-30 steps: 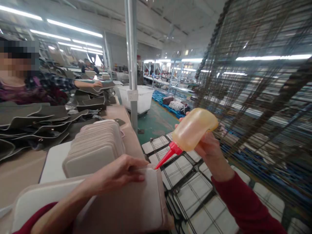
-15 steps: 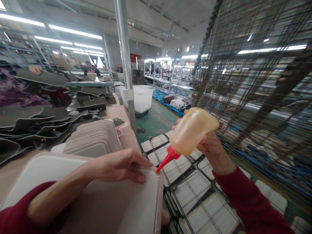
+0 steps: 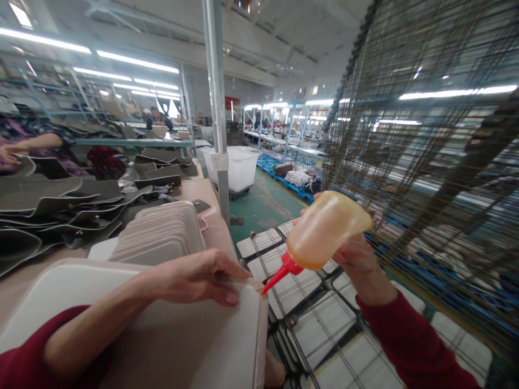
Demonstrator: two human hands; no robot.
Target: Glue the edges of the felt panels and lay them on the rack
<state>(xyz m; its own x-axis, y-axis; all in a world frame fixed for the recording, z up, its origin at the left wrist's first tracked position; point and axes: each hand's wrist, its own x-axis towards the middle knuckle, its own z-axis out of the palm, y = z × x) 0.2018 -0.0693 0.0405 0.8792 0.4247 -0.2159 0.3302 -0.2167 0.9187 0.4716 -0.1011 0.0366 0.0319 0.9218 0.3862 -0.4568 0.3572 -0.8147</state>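
Note:
My right hand (image 3: 357,254) is wrapped round a yellowish, see-through squeeze bottle (image 3: 328,232), tipped so that its red nozzle (image 3: 279,275) points down and left. The nozzle's tip meets the folded corner of a pale beige panel (image 3: 174,335), which has a rounded corner and a raised border. With my left hand (image 3: 198,278) I pinch the panel's far edge just left of that tip, thumb on the face and fingers over the rim. Behind the panel stands a stack of smaller beige panels (image 3: 158,232).
Grey-green cut pieces (image 3: 52,200) are heaped on the table at left, where a co-worker's hand (image 3: 16,151) touches one. Pale panels lie under a wire rack (image 3: 324,313) below my right arm. A raised mesh rack (image 3: 413,135) rises at right. A metal post (image 3: 217,108) and white bin (image 3: 239,167) stand ahead.
The view has tilted up and left slightly, and the bottle's tip stays at the panel's corner. At left, the co-worker's hand has come down from a raised grey piece to the heap.

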